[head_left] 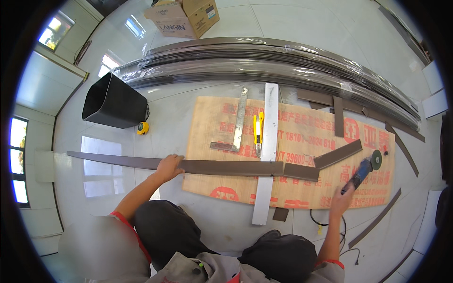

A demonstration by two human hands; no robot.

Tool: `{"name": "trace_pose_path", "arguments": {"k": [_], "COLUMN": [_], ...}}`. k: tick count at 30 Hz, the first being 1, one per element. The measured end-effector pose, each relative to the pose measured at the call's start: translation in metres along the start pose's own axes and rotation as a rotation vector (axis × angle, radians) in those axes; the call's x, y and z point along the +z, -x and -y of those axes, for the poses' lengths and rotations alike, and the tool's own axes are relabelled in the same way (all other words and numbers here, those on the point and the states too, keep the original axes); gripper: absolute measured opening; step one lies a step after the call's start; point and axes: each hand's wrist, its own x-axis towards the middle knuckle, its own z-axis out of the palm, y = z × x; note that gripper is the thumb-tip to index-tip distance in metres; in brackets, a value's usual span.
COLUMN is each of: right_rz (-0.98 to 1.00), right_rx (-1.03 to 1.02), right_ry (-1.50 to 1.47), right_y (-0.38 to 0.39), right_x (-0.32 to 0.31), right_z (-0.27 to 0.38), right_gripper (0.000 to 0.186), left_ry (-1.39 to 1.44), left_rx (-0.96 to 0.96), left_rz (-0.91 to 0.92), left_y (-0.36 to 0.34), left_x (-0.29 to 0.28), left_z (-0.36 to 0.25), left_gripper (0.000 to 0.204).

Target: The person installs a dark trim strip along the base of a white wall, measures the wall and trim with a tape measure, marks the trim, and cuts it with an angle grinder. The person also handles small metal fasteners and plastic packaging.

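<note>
pressing flat, left hand [169, 166] open fingers cover the brown strip [212, 166]; right hand [341, 197] grips the angle grinder [364, 170].

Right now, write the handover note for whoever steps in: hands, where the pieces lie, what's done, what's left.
Left hand: flat on the long brown strip, pressing it to the floor.
Right hand: gripping the blue angle grinder, which rests on the plywood sheet, disc clear of the strip.
The strip lies across the plywood and over a light metal bar. A separate short brown piece sits at its right end, so one cut looks done.
Steel square and yellow utility knife lie on the plywood; yellow tape measure on the floor.
Left: I cannot tell whether more cuts are due.
</note>
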Motion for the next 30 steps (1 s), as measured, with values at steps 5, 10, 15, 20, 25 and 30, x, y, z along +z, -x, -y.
{"name": "trace_pose_path", "arguments": {"k": [5, 10, 15, 20, 25, 30], "right_rz": [0.493, 0.742, 0.785, 0.758, 1.195, 1.134], "right_rx": [-0.161, -0.069, -0.355, -1.167, -1.149, -1.047], "right_ry": [-0.190, -0.403, -0.171, 0.171, 0.179, 0.221], "right_y": [0.113, 0.138, 0.090, 0.064, 0.083, 0.085], "right_x": [0.022, 0.004, -0.006, 0.047, 0.089, 0.048], "right_z": [0.079, 0.125, 0.207, 0.283, 0.286, 0.261], "right_gripper": [0.045, 0.034, 0.043, 0.058, 0.017, 0.014], "left_ry": [-0.049, -0.074, 0.198, 0.283, 0.429, 0.546], "left_rx": [0.155, 0.133, 0.205, 0.450, 0.489, -0.144], "left_rz": [0.165, 0.176, 0.158, 0.152, 0.173, -0.265], "left_y": [-0.017, -0.038, -0.035, -0.026, -0.023, -0.050], "left_x": [0.006, -0.002, 0.025, 0.012, -0.015, -0.034], "left_z": [0.022, 0.008, 0.028, -0.041, -0.067, 0.027], "left_gripper": [0.070, 0.063, 0.034, 0.026, 0.032, 0.041]}}
